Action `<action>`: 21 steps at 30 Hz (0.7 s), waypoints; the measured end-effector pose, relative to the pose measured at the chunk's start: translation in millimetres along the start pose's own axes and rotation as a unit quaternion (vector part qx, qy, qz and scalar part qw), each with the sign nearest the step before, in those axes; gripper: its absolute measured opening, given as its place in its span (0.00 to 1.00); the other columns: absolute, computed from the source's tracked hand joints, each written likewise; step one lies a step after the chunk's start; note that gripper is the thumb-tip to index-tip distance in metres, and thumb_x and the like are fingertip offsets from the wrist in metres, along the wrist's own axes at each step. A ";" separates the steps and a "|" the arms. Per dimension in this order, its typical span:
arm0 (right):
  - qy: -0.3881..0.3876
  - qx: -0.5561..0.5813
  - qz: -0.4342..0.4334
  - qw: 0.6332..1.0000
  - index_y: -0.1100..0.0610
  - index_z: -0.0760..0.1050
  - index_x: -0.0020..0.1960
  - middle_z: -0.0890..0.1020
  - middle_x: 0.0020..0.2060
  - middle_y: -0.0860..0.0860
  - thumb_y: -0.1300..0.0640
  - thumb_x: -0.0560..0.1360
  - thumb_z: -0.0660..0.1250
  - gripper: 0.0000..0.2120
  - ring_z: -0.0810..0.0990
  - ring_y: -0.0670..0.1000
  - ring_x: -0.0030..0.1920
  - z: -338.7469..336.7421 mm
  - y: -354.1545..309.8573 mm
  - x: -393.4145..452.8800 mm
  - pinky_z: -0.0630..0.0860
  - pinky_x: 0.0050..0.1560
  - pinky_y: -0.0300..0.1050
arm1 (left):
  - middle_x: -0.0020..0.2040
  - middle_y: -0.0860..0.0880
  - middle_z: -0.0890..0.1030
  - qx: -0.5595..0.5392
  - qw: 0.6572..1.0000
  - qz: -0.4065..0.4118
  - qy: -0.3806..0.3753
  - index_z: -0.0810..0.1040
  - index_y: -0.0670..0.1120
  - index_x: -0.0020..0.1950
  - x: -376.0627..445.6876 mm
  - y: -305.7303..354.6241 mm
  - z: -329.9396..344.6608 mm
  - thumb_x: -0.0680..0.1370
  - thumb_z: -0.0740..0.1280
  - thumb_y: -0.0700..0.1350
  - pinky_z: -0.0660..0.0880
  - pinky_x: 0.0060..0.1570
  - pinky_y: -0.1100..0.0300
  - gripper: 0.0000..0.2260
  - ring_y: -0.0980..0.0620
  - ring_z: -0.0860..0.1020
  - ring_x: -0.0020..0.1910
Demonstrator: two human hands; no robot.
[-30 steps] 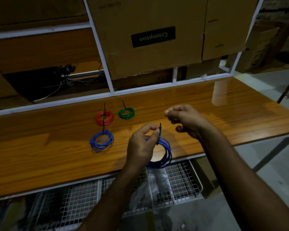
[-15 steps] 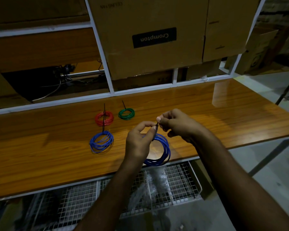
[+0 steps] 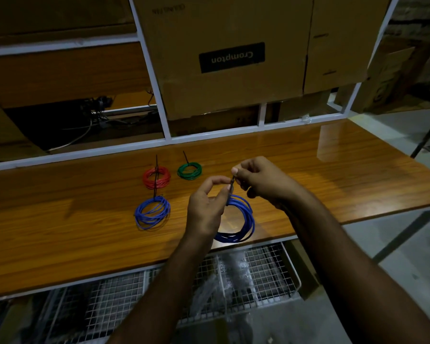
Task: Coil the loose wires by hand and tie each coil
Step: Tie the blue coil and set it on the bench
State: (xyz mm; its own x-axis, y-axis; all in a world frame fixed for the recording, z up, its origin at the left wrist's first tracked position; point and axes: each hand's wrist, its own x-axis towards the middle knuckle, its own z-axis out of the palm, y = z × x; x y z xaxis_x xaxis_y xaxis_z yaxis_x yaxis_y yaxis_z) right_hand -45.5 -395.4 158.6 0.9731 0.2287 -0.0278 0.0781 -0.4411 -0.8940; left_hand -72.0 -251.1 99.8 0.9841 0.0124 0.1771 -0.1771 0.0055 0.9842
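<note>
A blue wire coil [image 3: 246, 219] hangs above the front edge of the wooden table [image 3: 333, 170]. My left hand [image 3: 205, 207] holds it at the top, where a thin black tie [image 3: 232, 184] sticks upward. My right hand [image 3: 261, 181] pinches the upper end of that tie between thumb and fingertips. Three tied coils lie on the table to the left: a blue coil [image 3: 152, 212], a red coil [image 3: 157, 177] and a green coil [image 3: 189, 170], each with a black tie tail sticking out.
A white metal frame [image 3: 164, 115] runs behind the table, with large cardboard boxes [image 3: 231, 58] stacked beyond it. Below the table's front edge is a white wire-mesh basket [image 3: 258, 281] holding clear plastic bags. Grey floor lies to the right.
My right hand moved from apart on the right to the tie's tip and now pinches it. The held coil has risen slightly with my left hand.
</note>
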 end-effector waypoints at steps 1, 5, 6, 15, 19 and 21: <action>0.000 -0.003 0.003 1.000 0.60 0.77 0.47 0.75 0.36 0.53 0.54 0.83 0.60 0.13 0.73 0.49 0.35 0.2 0.1 0.9 0.72 0.35 0.40 | 0.25 0.52 0.65 -0.003 1.000 0.003 0.002 0.79 0.51 0.51 0.3 1.6 0.9 0.80 0.67 0.43 0.57 0.25 0.61 0.03 0.54 0.61 0.23; 0.003 -0.006 0.003 1.000 0.60 0.75 0.46 0.74 0.36 0.53 0.54 0.83 0.59 0.13 0.72 0.48 0.34 1.8 1.3 2.2 0.71 0.33 0.39 | 0.26 0.52 0.65 0.006 1.000 -0.001 0.004 0.78 0.52 0.49 3.5 6.1 1.7 0.81 0.66 0.44 0.57 0.25 0.62 0.04 0.54 0.61 0.24; 0.011 -0.007 0.002 1.000 0.60 0.75 0.45 0.74 0.36 0.53 0.54 0.83 0.59 0.13 0.72 0.48 0.34 2.9 1.7 2.3 0.71 0.34 0.40 | 0.25 0.52 0.64 0.006 1.000 -0.009 0.001 0.78 0.52 0.50 3.4 6.9 1.6 0.81 0.65 0.44 0.57 0.24 0.63 0.04 0.54 0.61 0.24; 0.014 0.046 -0.017 0.999 0.58 0.74 0.43 0.73 0.34 0.51 0.55 0.83 0.59 0.12 0.72 0.47 0.33 -1.8 3.4 6.1 0.72 0.35 0.41 | 0.23 0.56 0.65 0.004 1.000 -0.028 -0.007 0.77 0.50 0.55 8.5 8.0 -4.7 0.82 0.64 0.44 0.57 0.23 0.63 0.04 0.56 0.60 0.22; 0.013 0.018 -0.018 1.000 0.59 0.75 0.46 0.74 0.36 0.51 0.55 0.83 0.59 0.11 0.73 0.47 0.35 0.1 -0.6 8.6 0.72 0.36 0.40 | 0.23 0.56 0.66 -0.026 0.999 -0.035 -0.011 0.77 0.49 0.54 7.5 10.0 3.8 0.81 0.65 0.43 0.56 0.22 0.64 0.03 0.57 0.60 0.21; 0.008 0.019 -0.015 1.000 0.58 0.76 0.47 0.74 0.37 0.51 0.54 0.83 0.60 0.11 0.73 0.47 0.36 0.5 0.6 9.4 0.72 0.36 0.40 | 0.22 0.56 0.68 -0.034 0.999 -0.033 -0.007 0.76 0.48 0.53 6.7 11.7 5.2 0.81 0.64 0.42 0.58 0.21 0.66 0.03 0.59 0.62 0.20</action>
State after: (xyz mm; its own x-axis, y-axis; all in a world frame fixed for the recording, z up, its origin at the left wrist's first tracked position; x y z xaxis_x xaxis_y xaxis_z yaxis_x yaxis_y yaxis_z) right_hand -36.5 -393.1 157.5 0.9738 0.2273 0.0061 0.0995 -0.4016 -0.9104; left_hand -67.4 -256.1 112.5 0.9938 -0.0033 0.1114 -0.1108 0.0743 0.9911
